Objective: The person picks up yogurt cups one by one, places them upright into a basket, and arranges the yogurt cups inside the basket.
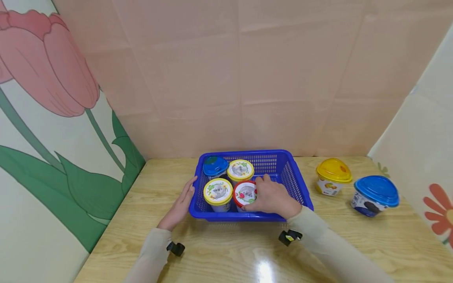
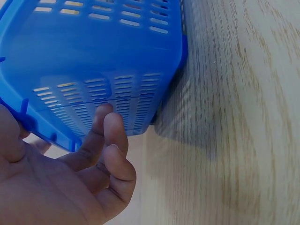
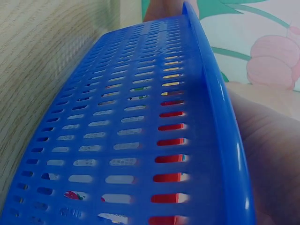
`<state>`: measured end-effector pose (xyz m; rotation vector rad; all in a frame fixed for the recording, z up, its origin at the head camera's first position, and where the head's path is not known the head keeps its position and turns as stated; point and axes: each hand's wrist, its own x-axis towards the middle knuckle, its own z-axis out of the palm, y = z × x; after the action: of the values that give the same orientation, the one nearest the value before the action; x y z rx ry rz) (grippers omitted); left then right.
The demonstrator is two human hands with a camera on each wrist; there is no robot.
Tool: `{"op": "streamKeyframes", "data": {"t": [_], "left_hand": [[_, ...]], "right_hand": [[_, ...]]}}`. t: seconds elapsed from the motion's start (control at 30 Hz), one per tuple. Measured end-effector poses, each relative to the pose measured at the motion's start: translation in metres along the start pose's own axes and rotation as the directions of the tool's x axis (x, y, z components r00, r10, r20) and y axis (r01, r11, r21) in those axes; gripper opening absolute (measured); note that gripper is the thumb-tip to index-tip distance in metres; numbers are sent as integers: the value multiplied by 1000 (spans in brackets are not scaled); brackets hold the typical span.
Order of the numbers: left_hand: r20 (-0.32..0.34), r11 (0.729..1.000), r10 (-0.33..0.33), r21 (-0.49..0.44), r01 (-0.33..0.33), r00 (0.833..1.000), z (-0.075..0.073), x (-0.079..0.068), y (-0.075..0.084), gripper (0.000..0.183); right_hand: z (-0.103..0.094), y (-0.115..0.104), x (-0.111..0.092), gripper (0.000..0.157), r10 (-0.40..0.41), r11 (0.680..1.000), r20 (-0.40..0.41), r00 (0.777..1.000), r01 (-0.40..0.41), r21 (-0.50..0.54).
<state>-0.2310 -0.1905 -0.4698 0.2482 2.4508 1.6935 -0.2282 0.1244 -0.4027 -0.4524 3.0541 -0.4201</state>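
My right hand (image 1: 274,197) holds a red-lidded cup (image 1: 244,193) with strawberry pictures, inside the blue plastic basket (image 1: 301,188). Its thumb lies at the near side of the lid and its fingers at the far right. In the right wrist view, red shows through the slots of the basket wall (image 3: 211,154). My left hand (image 1: 179,206) touches the basket's left rim, its fingers loosely bent in the left wrist view beside the slotted wall (image 2: 93,51). Left of the red-lidded cup stands a yellow-lidded cup (image 1: 218,191); behind are another yellow-lidded cup (image 1: 240,169) and a blue-lidded tub (image 1: 215,166).
To the right of the basket, on the wooden table (image 1: 226,251), stand a yellow-lidded tub (image 1: 333,176) and a larger blue-lidded tub (image 1: 375,195). A pinkish covered wall (image 1: 226,78) rises behind the table, with flower-patterned panels (image 1: 46,129) at the sides.
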Motion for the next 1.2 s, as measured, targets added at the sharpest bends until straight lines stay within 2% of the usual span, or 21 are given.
{"op": "streamKeyframes", "data": {"t": [0.4, 0.57, 0.93, 1.2], "left_hand": [[-4, 1000, -15, -7, 15, 1000, 1, -1, 2, 50], [-8, 1000, -18, -1, 18, 1000, 1, 0, 2, 50], [-1, 1000, -21, -5, 21, 1000, 1, -2, 0, 50], [3, 1000, -22, -6, 22, 1000, 1, -2, -1, 49]], "right_hand": [[-5, 1, 2, 95, 2, 1000, 6, 1000, -1, -22], [-7, 2, 4, 98, 20, 1000, 32, 999, -19, -12], [-8, 2, 4, 94, 48, 999, 79, 996, -48, 2], [-9, 2, 3, 97, 49, 999, 73, 996, -49, -10]]}}
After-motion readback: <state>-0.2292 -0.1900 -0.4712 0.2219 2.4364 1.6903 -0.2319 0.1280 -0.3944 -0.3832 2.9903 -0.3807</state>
